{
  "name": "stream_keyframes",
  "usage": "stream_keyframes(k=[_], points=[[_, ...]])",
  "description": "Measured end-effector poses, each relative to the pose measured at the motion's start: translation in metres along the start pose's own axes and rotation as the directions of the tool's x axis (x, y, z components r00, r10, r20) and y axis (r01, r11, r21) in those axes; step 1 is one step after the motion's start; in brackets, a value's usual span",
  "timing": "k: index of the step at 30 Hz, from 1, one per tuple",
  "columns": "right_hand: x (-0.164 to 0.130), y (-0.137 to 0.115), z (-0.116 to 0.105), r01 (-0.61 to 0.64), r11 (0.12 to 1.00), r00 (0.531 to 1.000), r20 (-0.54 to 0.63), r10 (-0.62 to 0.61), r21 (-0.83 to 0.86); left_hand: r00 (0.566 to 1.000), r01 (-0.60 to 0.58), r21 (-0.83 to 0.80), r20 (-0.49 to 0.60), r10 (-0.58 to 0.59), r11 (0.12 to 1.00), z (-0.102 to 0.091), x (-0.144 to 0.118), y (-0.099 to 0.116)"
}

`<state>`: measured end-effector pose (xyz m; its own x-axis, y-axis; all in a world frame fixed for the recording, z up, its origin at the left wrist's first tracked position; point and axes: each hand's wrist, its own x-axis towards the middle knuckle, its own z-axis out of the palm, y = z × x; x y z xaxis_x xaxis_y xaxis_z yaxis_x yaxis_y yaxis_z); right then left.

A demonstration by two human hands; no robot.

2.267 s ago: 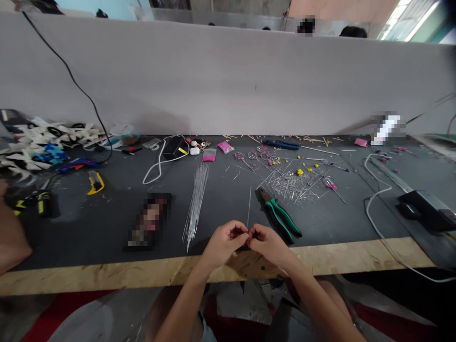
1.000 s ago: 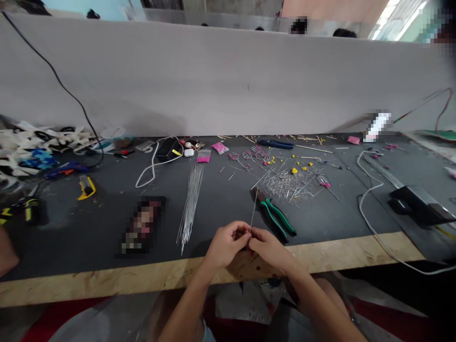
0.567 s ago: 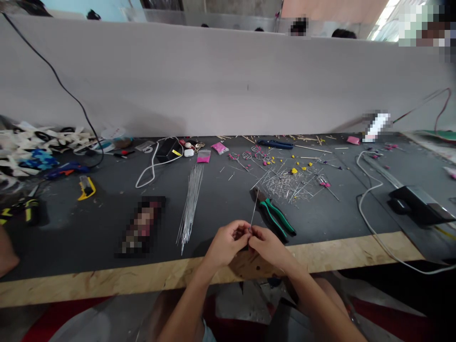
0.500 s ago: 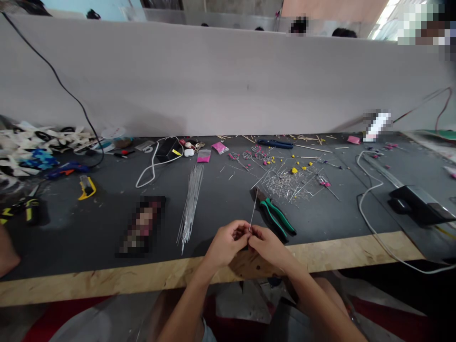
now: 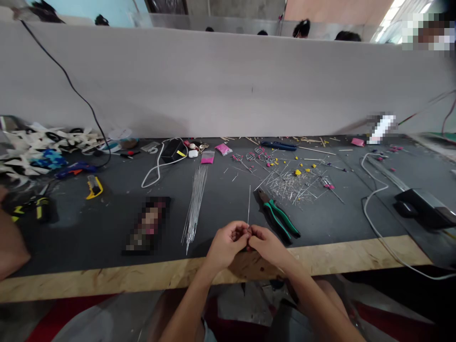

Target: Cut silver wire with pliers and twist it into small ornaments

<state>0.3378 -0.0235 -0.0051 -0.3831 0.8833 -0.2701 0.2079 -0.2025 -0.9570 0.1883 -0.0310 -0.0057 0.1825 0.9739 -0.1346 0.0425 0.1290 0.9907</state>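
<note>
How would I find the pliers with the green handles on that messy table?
Start at the wooden front edge of the dark table and find the two hands pinching a thin wire. Just beyond the right hand lie the pliers. They are the only green-handled tool; the other pliers by the back wall are blue.

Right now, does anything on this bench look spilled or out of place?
Yes: short silver wire offcuts with small yellow beads lie strewn loosely over the dark bench mat, beyond the green-handled pliers, unlike the tidy bundle of long wires.
</note>
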Motion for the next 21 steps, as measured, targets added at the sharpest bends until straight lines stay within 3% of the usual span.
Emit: stream_keyframes(k=[5,8,10,12,16,21], points=[[0.002,-0.005,0.005,0.119,0.965,0.993,-0.05,-0.11,0.233,0.994,0.008,-0.131,-0.103,-0.022,0.991,-0.001,0.0,0.002],[0.002,-0.007,0.007,0.175,0.937,0.984,-0.046,-0.169,0.301,0.998,0.03,-0.233,-0.049,-0.043,0.972,-0.002,-0.001,0.002],[0.002,-0.008,0.006,0.197,0.95,0.98,-0.059,-0.188,0.243,1.0,0.026,-0.143,-0.001,-0.027,0.989,-0.002,-0.002,0.001],[0.002,-0.008,0.005,0.226,0.968,0.972,-0.096,-0.216,0.111,1.0,-0.023,0.066,0.003,0.022,0.998,0.0,-0.005,0.0],[0.003,-0.008,0.003,0.245,0.969,0.953,-0.173,-0.248,-0.038,0.982,-0.153,0.448,-0.029,0.185,0.881,0.004,-0.007,0.0],[0.003,-0.011,0.0,0.191,0.982,0.95,-0.253,-0.185,0.0,0.952,-0.233,0.491,-0.059,0.299,0.839,0.005,-0.006,0.003]])
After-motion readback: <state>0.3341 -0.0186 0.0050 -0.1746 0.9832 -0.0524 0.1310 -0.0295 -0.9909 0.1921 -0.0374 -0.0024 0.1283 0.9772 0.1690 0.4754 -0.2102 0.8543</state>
